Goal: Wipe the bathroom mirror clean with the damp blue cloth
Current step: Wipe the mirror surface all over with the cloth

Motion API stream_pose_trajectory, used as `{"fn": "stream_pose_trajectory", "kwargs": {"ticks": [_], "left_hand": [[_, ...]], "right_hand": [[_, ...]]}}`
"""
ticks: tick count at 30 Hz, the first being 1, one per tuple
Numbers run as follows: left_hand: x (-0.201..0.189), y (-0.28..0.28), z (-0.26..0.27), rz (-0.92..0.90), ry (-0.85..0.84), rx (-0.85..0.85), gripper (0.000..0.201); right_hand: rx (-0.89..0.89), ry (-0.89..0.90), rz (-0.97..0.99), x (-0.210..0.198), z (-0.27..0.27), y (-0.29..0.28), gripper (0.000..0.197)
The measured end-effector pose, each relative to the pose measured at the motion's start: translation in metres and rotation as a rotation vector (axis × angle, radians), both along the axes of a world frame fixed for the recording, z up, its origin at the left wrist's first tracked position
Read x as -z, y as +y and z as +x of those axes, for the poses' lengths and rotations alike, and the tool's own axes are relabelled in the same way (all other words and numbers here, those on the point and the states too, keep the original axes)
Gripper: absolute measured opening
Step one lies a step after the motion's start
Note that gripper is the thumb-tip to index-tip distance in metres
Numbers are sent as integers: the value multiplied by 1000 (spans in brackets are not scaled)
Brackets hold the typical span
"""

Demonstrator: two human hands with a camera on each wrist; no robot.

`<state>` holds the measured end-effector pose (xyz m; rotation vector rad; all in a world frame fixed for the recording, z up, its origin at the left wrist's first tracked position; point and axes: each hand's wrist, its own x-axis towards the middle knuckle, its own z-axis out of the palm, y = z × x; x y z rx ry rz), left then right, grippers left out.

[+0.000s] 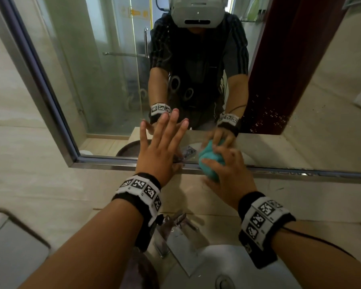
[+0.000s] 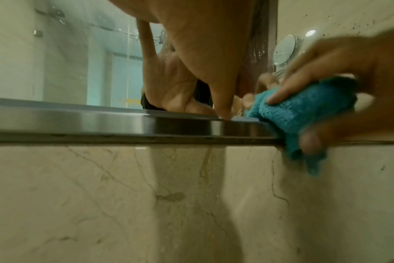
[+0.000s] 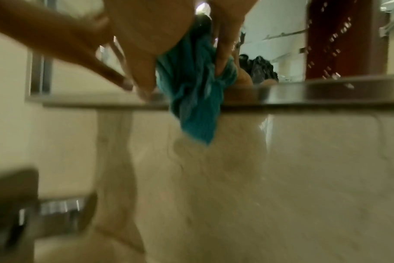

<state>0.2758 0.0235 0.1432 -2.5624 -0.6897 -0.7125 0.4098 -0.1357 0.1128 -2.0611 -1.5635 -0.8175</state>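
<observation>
The mirror (image 1: 113, 80) fills the wall ahead, edged by a metal frame (image 1: 104, 164). My left hand (image 1: 161, 140) lies flat against the glass near its lower edge, fingers straight and spread; in the left wrist view its thumb touches the frame (image 2: 101, 122). To its right, my right hand (image 1: 227, 170) grips the bunched blue cloth (image 1: 209, 161) and holds it on the mirror's bottom edge. The cloth (image 2: 304, 110) hangs over the frame, and in the right wrist view the cloth (image 3: 196, 99) droops below the frame (image 3: 326, 96).
A marble wall (image 1: 40, 184) runs below and left of the mirror. A chrome faucet (image 1: 175, 230) and a white sink (image 1: 233, 268) sit beneath my arms. White specks (image 1: 271, 117) dot the glass at right. A round wall mirror (image 2: 285, 49) shows as a reflection.
</observation>
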Motion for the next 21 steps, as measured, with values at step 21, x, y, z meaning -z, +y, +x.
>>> {"fn": "stream_pose_trajectory", "kwargs": {"ticks": [21], "left_hand": [[6, 5, 6, -12, -1, 0, 127]], "right_hand": [[-13, -71, -38, 11, 15, -8, 56]]}}
